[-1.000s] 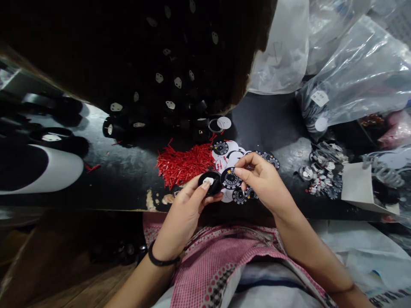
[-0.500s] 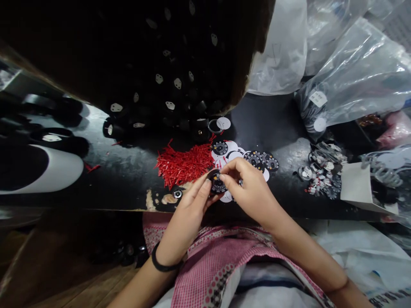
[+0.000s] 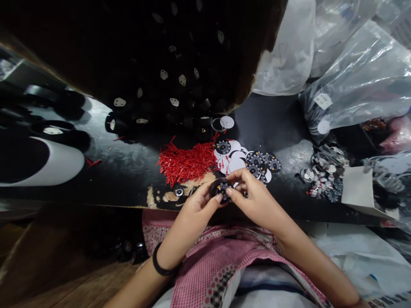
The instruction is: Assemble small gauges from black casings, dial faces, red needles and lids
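Observation:
Near the table's front edge, my left hand [image 3: 198, 204] is closed round the side of a round black dial [image 3: 220, 188] with white markings and an orange patch. My right hand [image 3: 253, 194] pinches the dial's right side, its thumb on the printed face. Fingers hide part of the rim and the underside. Just beyond my hands lies a heap of thin red pointers [image 3: 189, 160]. Beside it are white discs [image 3: 236, 164] and several loose black dial faces [image 3: 256, 159], overlapping one another.
A large dark container [image 3: 144, 51] of black round housings looms at the back. Plastic bags [image 3: 362, 81] fill the right rear. Small metal and plastic parts [image 3: 327, 169] lie by a white box [image 3: 357, 186]. At left rests a white cylinder [image 3: 64, 164].
Both hands have drawn slightly toward my body with the dial, uncovering more white discs. The right fingers have shifted on the dial's edge. My view has moved a little.

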Action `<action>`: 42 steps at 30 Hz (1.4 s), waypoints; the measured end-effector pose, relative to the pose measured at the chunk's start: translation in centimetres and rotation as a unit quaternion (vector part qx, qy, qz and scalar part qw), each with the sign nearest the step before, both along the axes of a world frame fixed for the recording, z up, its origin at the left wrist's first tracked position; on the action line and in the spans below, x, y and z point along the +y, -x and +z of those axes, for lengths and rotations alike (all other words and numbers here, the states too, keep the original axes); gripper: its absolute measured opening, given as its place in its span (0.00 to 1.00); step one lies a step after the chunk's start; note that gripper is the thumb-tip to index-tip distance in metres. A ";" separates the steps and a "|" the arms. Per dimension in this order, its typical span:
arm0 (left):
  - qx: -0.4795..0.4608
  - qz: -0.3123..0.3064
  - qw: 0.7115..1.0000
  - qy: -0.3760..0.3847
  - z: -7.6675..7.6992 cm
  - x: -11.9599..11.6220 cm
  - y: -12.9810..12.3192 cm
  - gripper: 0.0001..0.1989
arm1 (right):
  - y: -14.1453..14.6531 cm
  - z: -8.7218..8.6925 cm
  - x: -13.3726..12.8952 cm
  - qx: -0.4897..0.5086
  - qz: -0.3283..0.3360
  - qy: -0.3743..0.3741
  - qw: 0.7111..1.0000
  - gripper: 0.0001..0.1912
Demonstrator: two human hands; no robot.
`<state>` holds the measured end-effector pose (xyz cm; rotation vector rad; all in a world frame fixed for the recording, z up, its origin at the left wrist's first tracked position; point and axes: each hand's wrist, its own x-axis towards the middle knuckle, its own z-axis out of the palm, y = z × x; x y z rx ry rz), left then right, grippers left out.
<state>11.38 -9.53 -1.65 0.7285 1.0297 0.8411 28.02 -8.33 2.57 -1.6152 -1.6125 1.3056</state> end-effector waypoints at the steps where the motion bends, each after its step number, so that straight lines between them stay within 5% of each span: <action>1: 0.013 -0.010 1.000 -0.006 -0.2 -0.1 0.1 0.16 | -0.1 0.0 -0.3 0.000 0.005 0.006 1.000 0.09; 4: 0.054 -0.001 0.998 -0.017 -0.6 -0.5 1.0 0.16 | -0.2 0.3 -0.3 -0.021 0.044 -0.015 0.999 0.10; 7: 0.042 0.075 0.996 0.012 -0.8 -0.6 1.9 0.17 | -0.2 0.2 1.1 -0.131 0.086 -0.068 0.985 0.08; 11: -0.025 0.135 0.990 0.039 -0.6 -0.5 2.2 0.13 | 0.5 -0.7 3.2 -0.395 0.092 -0.116 0.907 0.10; 16: -0.074 0.175 0.981 0.033 -0.6 -0.1 0.9 0.12 | 2.0 -1.7 3.7 -0.476 0.110 -0.144 0.861 0.11; 26: -0.109 0.202 0.973 0.013 -0.1 1.3 -0.8 0.13 | 1.3 -1.8 3.0 -0.415 0.099 -0.132 0.895 0.09; 33: -0.105 0.197 0.974 0.041 0.0 0.5 -0.4 0.14 | 2.0 -1.7 3.6 -0.413 0.122 -0.147 0.890 0.09; 38: -0.121 0.203 0.971 0.044 0.4 0.7 -0.8 0.13 | 1.9 -1.0 2.9 -0.313 0.118 -0.153 0.930 0.07; 42: -0.128 0.199 0.971 0.035 1.1 0.9 -0.5 0.11 | 1.4 -0.6 2.1 -0.308 0.118 -0.195 0.924 0.07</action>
